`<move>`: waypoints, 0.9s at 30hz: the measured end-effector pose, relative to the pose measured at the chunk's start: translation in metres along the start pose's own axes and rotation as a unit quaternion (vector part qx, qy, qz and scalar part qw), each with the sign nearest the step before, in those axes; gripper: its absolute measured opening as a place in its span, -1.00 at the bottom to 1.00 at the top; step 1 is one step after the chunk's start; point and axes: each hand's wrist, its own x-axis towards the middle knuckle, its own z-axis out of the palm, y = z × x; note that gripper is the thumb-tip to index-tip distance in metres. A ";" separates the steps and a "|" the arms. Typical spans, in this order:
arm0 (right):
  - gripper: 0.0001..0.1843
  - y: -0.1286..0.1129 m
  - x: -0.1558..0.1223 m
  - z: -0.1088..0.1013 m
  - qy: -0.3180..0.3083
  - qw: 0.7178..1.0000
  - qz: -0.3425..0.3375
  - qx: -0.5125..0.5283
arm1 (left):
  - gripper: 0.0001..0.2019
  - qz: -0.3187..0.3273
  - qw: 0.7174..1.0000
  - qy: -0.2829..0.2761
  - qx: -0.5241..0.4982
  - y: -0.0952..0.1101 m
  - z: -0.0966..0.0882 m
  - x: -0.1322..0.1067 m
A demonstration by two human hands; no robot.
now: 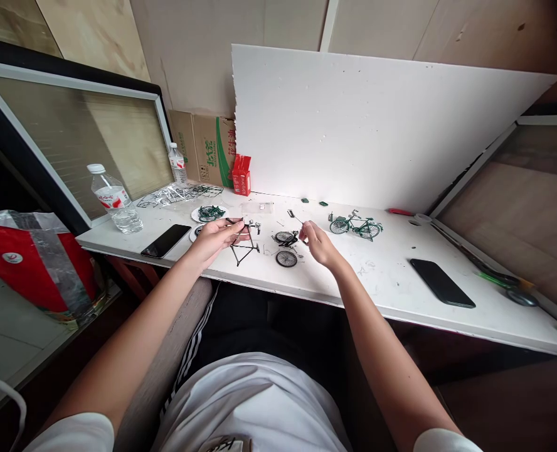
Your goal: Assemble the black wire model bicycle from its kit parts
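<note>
My left hand (215, 240) is closed, thumb against fingers, on a black miniature bicycle frame (244, 254) with its handlebar at the top, held over the table's front part. My right hand (317, 243) is pinched low over the table. A thin dark piece shows by its fingertips, too small to name. Just left of these fingers lie small black bicycle parts (293, 240) and a loose spoked wheel (286, 258). An assembled green model bicycle (356, 225) stands to the right of my right hand.
The white table (382, 276) carries a phone (167, 241) at left and another phone (442, 282) at right. Green parts lie on a white plate (222, 211). Water bottles (116, 199), a red box (241, 176) and a cardboard box (207, 150) stand behind. A white board (377, 125) leans at the back.
</note>
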 end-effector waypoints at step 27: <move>-0.23 0.036 -0.001 -0.003 -0.072 0.983 -0.021 -0.166 | -0.54 0.011 1.000 0.014 0.023 -0.032 -0.013 0.014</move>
